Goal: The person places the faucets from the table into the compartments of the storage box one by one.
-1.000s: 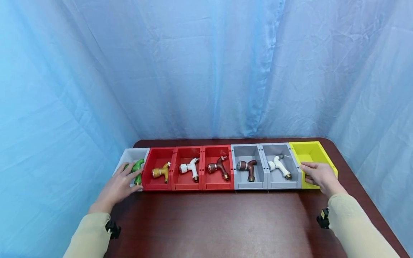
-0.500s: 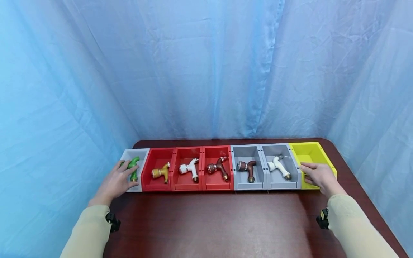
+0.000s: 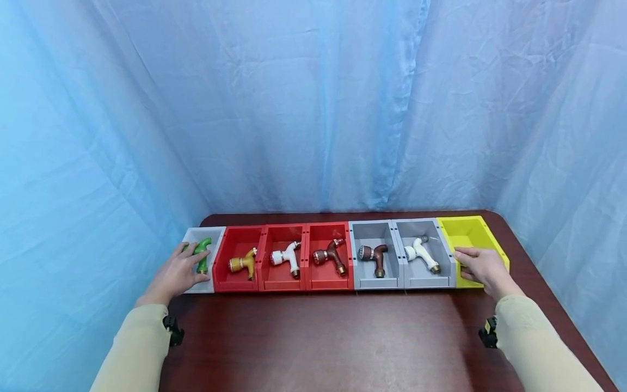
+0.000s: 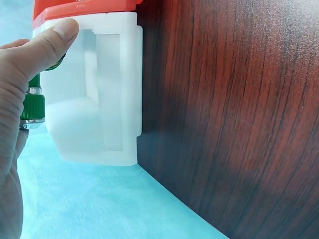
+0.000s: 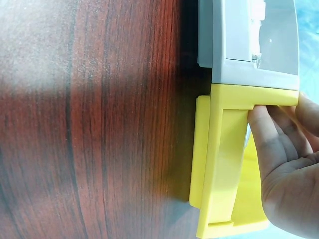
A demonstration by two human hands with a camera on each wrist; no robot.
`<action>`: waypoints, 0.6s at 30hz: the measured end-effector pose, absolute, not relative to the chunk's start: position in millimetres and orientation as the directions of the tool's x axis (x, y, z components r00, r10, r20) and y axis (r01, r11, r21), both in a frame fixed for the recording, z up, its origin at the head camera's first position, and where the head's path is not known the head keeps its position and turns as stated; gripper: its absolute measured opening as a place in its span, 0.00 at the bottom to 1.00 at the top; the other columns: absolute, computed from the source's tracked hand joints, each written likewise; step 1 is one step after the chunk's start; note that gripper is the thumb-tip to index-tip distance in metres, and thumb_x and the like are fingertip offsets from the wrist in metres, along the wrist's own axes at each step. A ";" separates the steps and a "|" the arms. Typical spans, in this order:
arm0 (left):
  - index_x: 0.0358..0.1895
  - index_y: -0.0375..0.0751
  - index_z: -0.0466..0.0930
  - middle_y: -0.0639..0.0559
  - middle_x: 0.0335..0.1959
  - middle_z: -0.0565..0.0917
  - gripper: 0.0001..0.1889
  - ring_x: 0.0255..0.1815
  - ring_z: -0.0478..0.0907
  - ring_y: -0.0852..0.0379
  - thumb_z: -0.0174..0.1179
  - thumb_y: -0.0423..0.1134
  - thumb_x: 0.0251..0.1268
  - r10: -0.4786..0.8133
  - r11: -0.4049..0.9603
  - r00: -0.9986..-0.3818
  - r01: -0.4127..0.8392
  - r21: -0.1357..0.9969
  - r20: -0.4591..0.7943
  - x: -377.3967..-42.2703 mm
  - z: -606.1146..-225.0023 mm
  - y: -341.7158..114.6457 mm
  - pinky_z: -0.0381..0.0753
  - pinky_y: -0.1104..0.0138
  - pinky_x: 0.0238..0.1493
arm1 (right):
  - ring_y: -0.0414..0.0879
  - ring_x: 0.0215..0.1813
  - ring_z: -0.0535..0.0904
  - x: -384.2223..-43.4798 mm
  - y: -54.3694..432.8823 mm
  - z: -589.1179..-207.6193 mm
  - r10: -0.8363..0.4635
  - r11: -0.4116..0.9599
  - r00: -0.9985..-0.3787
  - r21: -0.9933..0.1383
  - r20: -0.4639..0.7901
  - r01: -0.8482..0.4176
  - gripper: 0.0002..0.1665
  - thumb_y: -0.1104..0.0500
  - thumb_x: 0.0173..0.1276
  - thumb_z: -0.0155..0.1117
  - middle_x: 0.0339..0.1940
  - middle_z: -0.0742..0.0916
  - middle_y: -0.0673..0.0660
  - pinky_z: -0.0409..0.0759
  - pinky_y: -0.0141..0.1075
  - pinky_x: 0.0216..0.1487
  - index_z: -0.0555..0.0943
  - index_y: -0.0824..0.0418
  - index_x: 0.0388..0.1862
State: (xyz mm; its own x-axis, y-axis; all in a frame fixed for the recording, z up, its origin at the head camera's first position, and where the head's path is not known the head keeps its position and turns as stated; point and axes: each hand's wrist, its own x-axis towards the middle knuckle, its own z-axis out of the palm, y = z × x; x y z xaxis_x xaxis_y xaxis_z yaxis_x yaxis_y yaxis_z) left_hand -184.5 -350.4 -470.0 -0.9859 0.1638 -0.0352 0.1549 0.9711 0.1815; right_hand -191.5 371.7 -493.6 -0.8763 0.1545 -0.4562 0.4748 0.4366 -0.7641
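My left hand [image 3: 173, 275] is over the white bin [image 4: 109, 89] at the left end of the row. Its thumb and fingers grip a green tap [image 3: 202, 255]; the tap's ribbed green handle shows below the thumb in the left wrist view. At the other end, my right hand [image 3: 485, 269] reaches into the yellow bin [image 5: 229, 164], fingertips against the wall shared with the grey bin. In the right wrist view its fingers [image 5: 269, 134] are bent inside that wall. I cannot tell whether they hold anything, as the hand hides part of the bin.
Between the hands, red bins [image 3: 281, 285] hold a yellow tap [image 3: 243, 263], a white tap [image 3: 288, 258] and a brown tap [image 3: 331, 256]. Grey bins [image 3: 379, 283] hold another brown tap [image 3: 374, 258] and white tap [image 3: 422, 254]. Blue curtains [image 3: 313, 109] surround the dark wooden table [image 3: 313, 337].
Over the first half second, my left hand moved slightly left with the green tap, which sits lower in the white bin. My right hand has stayed at the yellow bin's wall.
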 end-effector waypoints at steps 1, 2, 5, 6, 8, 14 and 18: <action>0.74 0.42 0.70 0.28 0.75 0.61 0.45 0.74 0.52 0.25 0.79 0.50 0.52 0.163 0.971 -0.986 0.154 0.184 -0.036 -184.5 -470.4 -350.8 0.81 0.35 0.51 | 0.42 0.48 0.83 -191.5 371.6 -493.8 0.152 0.438 -0.878 -0.765 -0.454 0.472 0.40 0.42 0.80 0.55 0.78 0.65 0.73 0.84 0.43 0.58 0.61 0.61 0.80; 0.74 0.42 0.70 0.28 0.75 0.61 0.45 0.74 0.52 0.26 0.79 0.50 0.52 0.164 0.970 -0.986 0.154 0.186 -0.037 -184.4 -470.9 -351.3 0.81 0.35 0.51 | 0.41 0.48 0.83 -191.5 371.4 -494.1 0.149 0.441 -0.880 -0.766 -0.451 0.467 0.40 0.42 0.80 0.55 0.78 0.65 0.73 0.84 0.43 0.58 0.61 0.61 0.80; 0.74 0.42 0.70 0.28 0.75 0.62 0.45 0.74 0.53 0.26 0.78 0.50 0.53 0.168 0.970 -0.985 0.158 0.186 -0.037 -185.0 -472.6 -352.1 0.82 0.36 0.51 | 0.39 0.46 0.83 -191.5 371.1 -493.6 0.150 0.442 -0.883 -0.769 -0.445 0.462 0.40 0.42 0.80 0.55 0.78 0.65 0.73 0.84 0.43 0.58 0.61 0.61 0.80; 0.74 0.42 0.70 0.28 0.75 0.62 0.45 0.74 0.53 0.26 0.79 0.51 0.52 0.168 0.970 -0.985 0.158 0.187 -0.039 -185.3 -473.0 -352.2 0.82 0.36 0.51 | 0.39 0.46 0.83 -191.6 371.2 -493.7 0.150 0.442 -0.884 -0.769 -0.443 0.461 0.40 0.42 0.80 0.55 0.78 0.65 0.73 0.84 0.43 0.58 0.61 0.61 0.80; 0.74 0.42 0.70 0.28 0.75 0.62 0.46 0.74 0.53 0.26 0.79 0.51 0.51 0.163 0.970 -0.986 0.151 0.191 -0.046 -186.0 -473.7 -352.5 0.82 0.36 0.50 | 0.38 0.46 0.83 -191.7 371.1 -494.0 0.150 0.445 -0.885 -0.769 -0.441 0.459 0.40 0.42 0.80 0.55 0.78 0.65 0.73 0.84 0.43 0.58 0.61 0.61 0.80; 0.75 0.43 0.70 0.28 0.75 0.61 0.47 0.74 0.52 0.26 0.80 0.51 0.50 0.150 0.969 -0.986 0.131 0.208 -0.074 -187.7 -474.6 -354.2 0.82 0.35 0.51 | 0.42 0.47 0.83 -191.0 370.5 -493.1 0.153 0.453 -0.881 -0.761 -0.447 0.465 0.38 0.44 0.81 0.54 0.78 0.65 0.73 0.85 0.43 0.57 0.62 0.62 0.80; 0.75 0.43 0.69 0.29 0.75 0.61 0.48 0.74 0.52 0.26 0.80 0.51 0.50 0.157 0.965 -0.984 0.135 0.224 -0.086 -188.1 -475.3 -356.1 0.82 0.35 0.50 | 0.43 0.48 0.82 -190.8 370.1 -492.5 0.151 0.457 -0.882 -0.760 -0.446 0.462 0.38 0.44 0.81 0.54 0.77 0.65 0.74 0.85 0.44 0.57 0.61 0.63 0.80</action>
